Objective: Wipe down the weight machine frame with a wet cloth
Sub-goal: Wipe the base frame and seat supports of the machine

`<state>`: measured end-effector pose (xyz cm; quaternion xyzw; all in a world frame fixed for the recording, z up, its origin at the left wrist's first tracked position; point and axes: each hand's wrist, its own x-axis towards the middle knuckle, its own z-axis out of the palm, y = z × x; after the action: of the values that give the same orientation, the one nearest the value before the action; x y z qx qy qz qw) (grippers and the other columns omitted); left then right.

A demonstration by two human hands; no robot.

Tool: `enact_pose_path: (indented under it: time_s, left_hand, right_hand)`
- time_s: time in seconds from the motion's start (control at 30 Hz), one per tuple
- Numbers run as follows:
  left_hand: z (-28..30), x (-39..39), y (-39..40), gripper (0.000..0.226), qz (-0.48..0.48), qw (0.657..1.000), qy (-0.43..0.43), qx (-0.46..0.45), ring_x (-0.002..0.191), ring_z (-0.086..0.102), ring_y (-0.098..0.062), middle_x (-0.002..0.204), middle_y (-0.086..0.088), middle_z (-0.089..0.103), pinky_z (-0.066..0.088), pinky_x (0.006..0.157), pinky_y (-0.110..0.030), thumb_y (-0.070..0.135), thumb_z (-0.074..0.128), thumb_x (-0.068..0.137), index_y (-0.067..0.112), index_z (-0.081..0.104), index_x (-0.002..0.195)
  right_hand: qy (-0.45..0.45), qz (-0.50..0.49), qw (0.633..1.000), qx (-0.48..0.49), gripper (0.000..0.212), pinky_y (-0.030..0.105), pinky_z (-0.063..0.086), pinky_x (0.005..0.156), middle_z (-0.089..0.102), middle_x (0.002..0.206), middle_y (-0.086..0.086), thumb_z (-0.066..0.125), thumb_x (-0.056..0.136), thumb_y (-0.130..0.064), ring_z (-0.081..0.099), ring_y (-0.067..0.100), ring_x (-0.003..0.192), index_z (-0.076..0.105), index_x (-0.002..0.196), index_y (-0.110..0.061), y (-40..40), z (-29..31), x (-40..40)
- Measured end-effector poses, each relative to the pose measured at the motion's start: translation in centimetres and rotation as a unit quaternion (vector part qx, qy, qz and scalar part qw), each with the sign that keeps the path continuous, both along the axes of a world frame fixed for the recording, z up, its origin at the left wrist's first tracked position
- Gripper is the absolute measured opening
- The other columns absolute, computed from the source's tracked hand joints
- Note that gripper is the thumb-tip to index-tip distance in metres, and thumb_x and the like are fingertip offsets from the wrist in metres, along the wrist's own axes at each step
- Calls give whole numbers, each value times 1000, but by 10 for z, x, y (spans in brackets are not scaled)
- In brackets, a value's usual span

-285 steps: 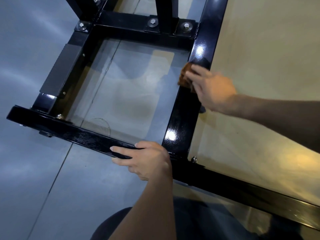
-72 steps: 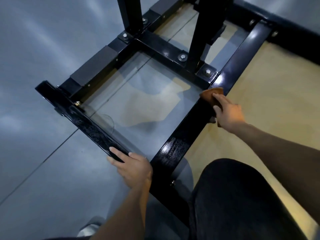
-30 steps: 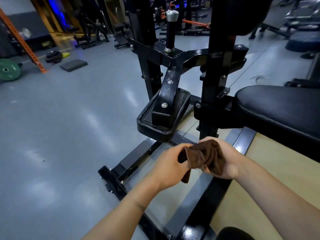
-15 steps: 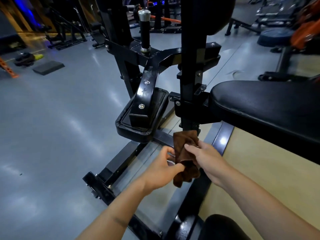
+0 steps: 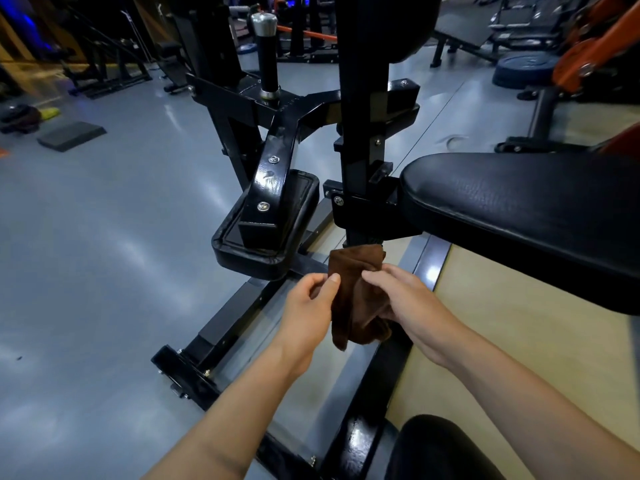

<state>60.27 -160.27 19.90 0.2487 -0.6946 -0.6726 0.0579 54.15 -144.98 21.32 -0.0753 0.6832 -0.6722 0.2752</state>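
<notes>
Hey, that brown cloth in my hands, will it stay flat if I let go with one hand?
Probably not. The cloth looks floppy: it hangs in folds below both hands, its lower end drooping. It seems light, since the left hand and right hand hold it with only a finger pinch.

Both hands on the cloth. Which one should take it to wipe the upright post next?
Likely right. The right hand wraps the bulk of the brown cloth and lies just below the upright post. The left hand only pinches the cloth's left edge, further from the post.
</notes>
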Motion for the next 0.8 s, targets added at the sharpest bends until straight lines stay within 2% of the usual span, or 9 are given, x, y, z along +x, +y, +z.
enact_pose_path:
  time_s: [0.1, 0.23, 0.3, 0.43, 0.5, 0.57, 0.67, 0.8]
  left_hand:
    - [3, 1, 0, 23, 10, 1000, -5, 7, 103, 73, -18, 105, -3, 76, 58, 98, -45, 36, 54, 106, 19, 68, 114]
    - [10, 4, 3, 25, 7, 999, -10, 34, 102, 74, -19, 108, -7, 77, 60, 93, -38, 33, 51, 108, 17, 67, 119]
    - [15, 7, 5, 26, 14, 999, -12, 44, 103, 73, -20, 111, -9, 76, 59, 93, -36, 33, 49, 109, 19, 66, 121]
    - [29, 16, 13, 51, -78, 994, -10, 76, 113, 70, -14, 114, -4, 77, 51, 101, -34, 56, 29, 109, 28, 68, 128]
    - [30, 18, 16, 50, -97, 992, -17, 74, 114, 69, -18, 114, -8, 76, 48, 98, -37, 62, 37, 105, 30, 69, 126]
    - [28, 19, 14, 39, -78, 995, -7, 62, 111, 68, -26, 115, -14, 75, 46, 95, -41, 50, 45, 107, 25, 72, 120]
    - [30, 18, 5, 31, -42, 997, -12, 68, 109, 71, -14, 111, -2, 78, 51, 103, -35, 37, 47, 109, 22, 71, 119]
    - [33, 18, -5, 26, -36, 997, 5, 64, 99, 74, -8, 108, 2, 78, 58, 81, -23, 37, 54, 106, 22, 70, 121]
  right_hand:
    - [-20, 4, 1000, -17, 42, 41, 52, 101, 79, 103, 2, 47, 105, -52, 71, 21, 108, 76, 109, -23, 1, 9, 3]
    - [35, -22, 999, -2, 26, 42, 60, 94, 79, 95, 5, 57, 106, -37, 77, 21, 95, 77, 105, -22, -3, 13, 8]
    - [56, -46, 997, -1, 22, 39, 62, 89, 79, 92, 4, 60, 104, -36, 77, 20, 88, 79, 102, -24, -7, 12, 10]
    - [62, -58, 996, -22, 17, 28, 58, 80, 78, 92, 2, 66, 100, -36, 71, 14, 82, 82, 100, -27, -12, 9, 14]
    - [40, -25, 998, -30, 19, 28, 56, 81, 78, 96, 3, 66, 100, -38, 69, 14, 85, 82, 102, -28, -14, 8, 16]
    - [17, -22, 999, -47, 21, 29, 53, 81, 76, 94, 2, 64, 101, -39, 68, 13, 88, 81, 102, -26, -13, 9, 14]
    - [5, -92, 993, -72, 27, 30, 52, 78, 78, 93, 0, 57, 105, -38, 72, 15, 92, 77, 101, -20, -6, 12, 4]
    - [6, -142, 988, -52, 28, 33, 54, 76, 79, 95, -2, 51, 107, -41, 74, 20, 94, 74, 102, -25, 5, 11, -11]
